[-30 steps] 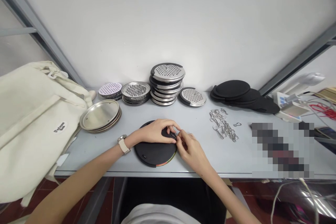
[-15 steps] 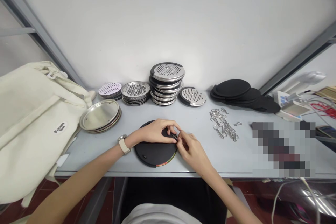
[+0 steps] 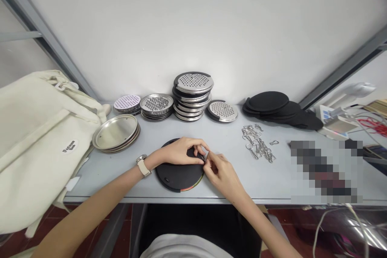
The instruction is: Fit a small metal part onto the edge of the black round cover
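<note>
A round black disc (image 3: 178,177) lies flat at the table's front, with a shiny coloured strip along its lower right rim and a small hole at lower left. My left hand (image 3: 181,151) rests across the disc, thumb and fingers closed on a small metal clip (image 3: 204,157) at the disc's right edge. From the right, my right hand (image 3: 222,173) meets it, thumb and forefinger pinched at the same clip. Fingers cover most of the clip, and whether it passes through the disc is hidden.
Behind stand stacked round graters (image 3: 193,82), shallow metal lids (image 3: 116,133) and a single grater (image 3: 223,111). Black round covers (image 3: 269,102) are piled right of them, near loose metal clips (image 3: 256,141). A cream bag (image 3: 45,137) leans over the left side.
Both hands stay at the disc's right edge. The fingers have shifted slightly around the metal clip, and more of it shows between them.
</note>
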A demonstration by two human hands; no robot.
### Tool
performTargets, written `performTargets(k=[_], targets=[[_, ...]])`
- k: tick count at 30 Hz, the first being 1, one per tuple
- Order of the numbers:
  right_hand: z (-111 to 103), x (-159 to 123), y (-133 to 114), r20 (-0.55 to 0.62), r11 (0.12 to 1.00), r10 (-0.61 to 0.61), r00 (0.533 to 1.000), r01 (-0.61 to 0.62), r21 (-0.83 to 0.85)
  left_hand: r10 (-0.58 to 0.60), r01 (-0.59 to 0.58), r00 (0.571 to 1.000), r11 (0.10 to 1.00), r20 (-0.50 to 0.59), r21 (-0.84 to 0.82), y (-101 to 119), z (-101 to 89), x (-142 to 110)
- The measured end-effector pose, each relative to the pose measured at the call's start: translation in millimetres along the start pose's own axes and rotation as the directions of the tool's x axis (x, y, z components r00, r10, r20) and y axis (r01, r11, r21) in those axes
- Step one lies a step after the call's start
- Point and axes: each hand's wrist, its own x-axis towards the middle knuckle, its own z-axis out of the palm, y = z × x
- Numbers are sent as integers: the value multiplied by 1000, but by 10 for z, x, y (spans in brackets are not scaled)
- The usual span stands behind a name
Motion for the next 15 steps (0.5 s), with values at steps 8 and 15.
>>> performTargets(k=[8, 15], targets=[[2, -9, -26, -43, 1000, 2, 999, -1, 21, -2, 2, 1000, 1000, 3, -16, 21, -7, 0], [1, -13, -35, -42, 998, 19, 999, -17, 62, 1, 0, 1000, 999, 7, -32, 21, -9, 3]])
